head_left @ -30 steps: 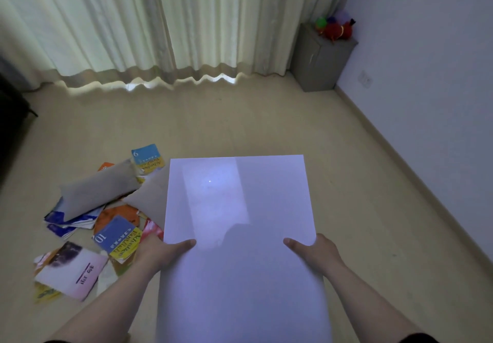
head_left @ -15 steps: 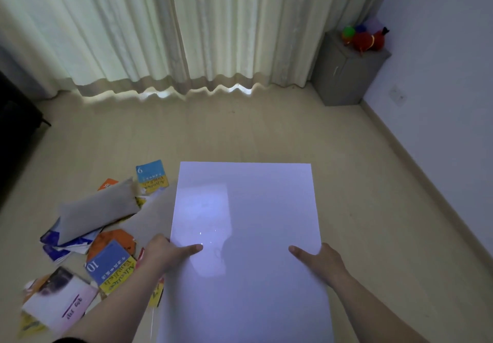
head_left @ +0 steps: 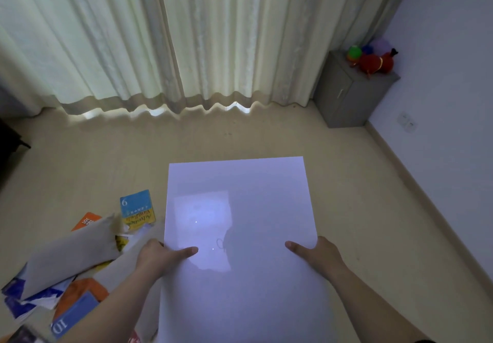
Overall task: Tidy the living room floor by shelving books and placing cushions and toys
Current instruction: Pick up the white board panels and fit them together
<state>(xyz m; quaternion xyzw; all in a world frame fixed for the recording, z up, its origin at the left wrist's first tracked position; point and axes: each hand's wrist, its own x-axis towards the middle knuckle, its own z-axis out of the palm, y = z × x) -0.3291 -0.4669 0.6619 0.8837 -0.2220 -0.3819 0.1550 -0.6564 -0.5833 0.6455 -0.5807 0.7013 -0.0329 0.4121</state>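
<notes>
While both hands hold a big white board (head_left: 240, 222) out over the floor (head_left: 106, 155), the left hand (head_left: 157, 260) grips its left edge and the right hand (head_left: 321, 257) grips its right edge. Each thumb lies on top of the board. The other fingers are hidden under it. The board is shiny.

Books (head_left: 40, 294) lie in a messy heap on the floor, down to the left of the board. A blue book (head_left: 137, 208) with a 6 on it is at the far end of the heap. An orange book (head_left: 86, 221) lies near it. A grey cushion (head_left: 69, 258) lies on top of the books. A second cushion (head_left: 125, 265) is partly behind the left hand.

Far off in the corner stands a grey cabinet (head_left: 346, 97). Soft toys (head_left: 373, 61) sit on top of it. Pale curtains (head_left: 160, 35) hang down to the floor.
</notes>
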